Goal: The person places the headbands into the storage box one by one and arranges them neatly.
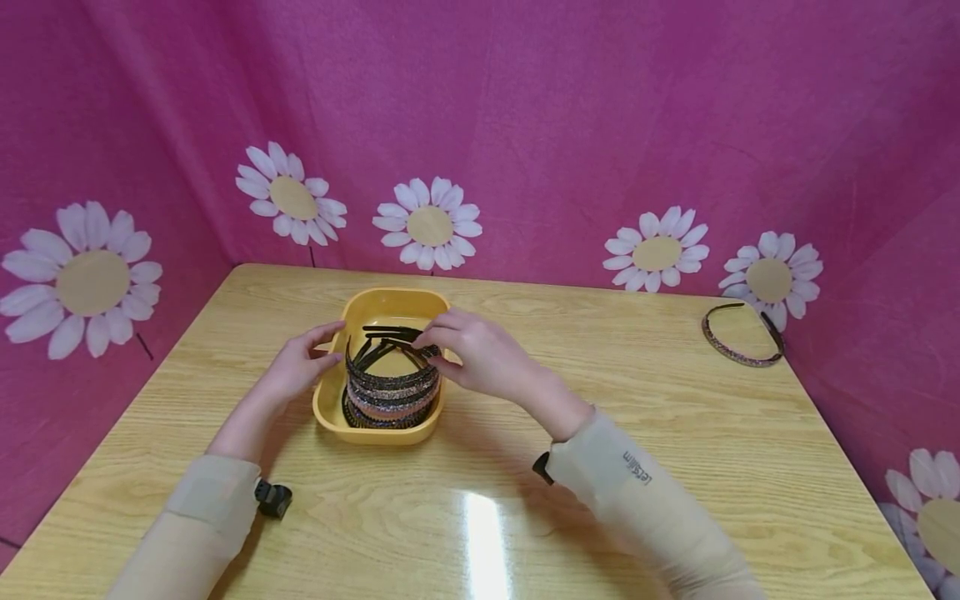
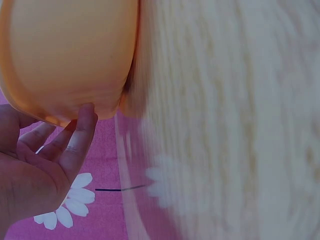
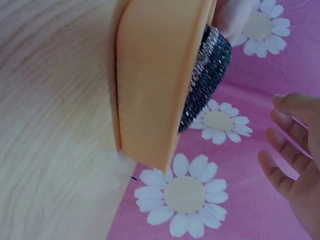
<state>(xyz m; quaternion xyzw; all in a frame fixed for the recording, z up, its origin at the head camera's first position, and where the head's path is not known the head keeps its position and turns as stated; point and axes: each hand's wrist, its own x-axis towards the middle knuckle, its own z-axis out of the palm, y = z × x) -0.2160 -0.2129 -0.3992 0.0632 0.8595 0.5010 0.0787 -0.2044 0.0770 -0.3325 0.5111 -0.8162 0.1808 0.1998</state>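
Note:
A stack of headbands (image 1: 393, 390), several of them glittery in black and pinkish tones, stands inside a yellow plastic bin (image 1: 332, 410). The stack's sparkly black top (image 3: 212, 75) rises above the rim in the right wrist view. At the bin's left side is my left hand (image 1: 294, 367); its extended fingers (image 2: 82, 132) touch the outer wall. Over the bin's right edge hovers my right hand (image 1: 483, 354), beside the headbands. Its fingers (image 3: 287, 147) are loosely spread, apart from the headbands, and hold nothing in the right wrist view.
One glittery headband (image 1: 741, 359) lies at the far right of the wooden table (image 1: 600, 400), near the back corner. A pink curtain (image 1: 540, 150) with daisies hangs behind and along both sides.

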